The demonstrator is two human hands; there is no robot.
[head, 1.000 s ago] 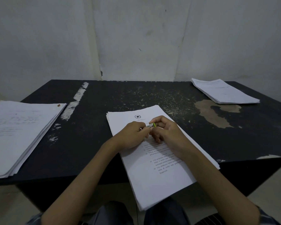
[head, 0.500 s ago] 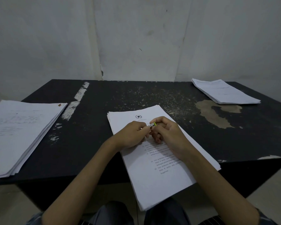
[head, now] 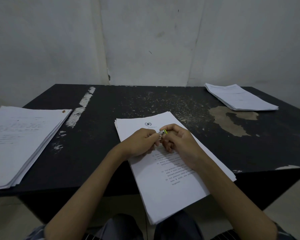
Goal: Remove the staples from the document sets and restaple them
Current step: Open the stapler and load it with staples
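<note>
A white document set (head: pixel 170 179) lies tilted in front of me on the black table (head: pixel 145 104), its near end hanging over the table's front edge. Above its upper half, my left hand (head: pixel 139 142) and my right hand (head: pixel 178 144) meet with curled fingers around a small metal stapler with a yellow-green end (head: pixel 162 132). Most of the stapler is hidden by the fingers. No staple is visible on the sheets.
A thick stack of papers (head: pixel 19 144) lies at the table's left edge, with a small brown spot near its far corner. A thinner stack (head: pixel 239 97) lies at the far right corner. A white wall stands right behind the table. My knees show below.
</note>
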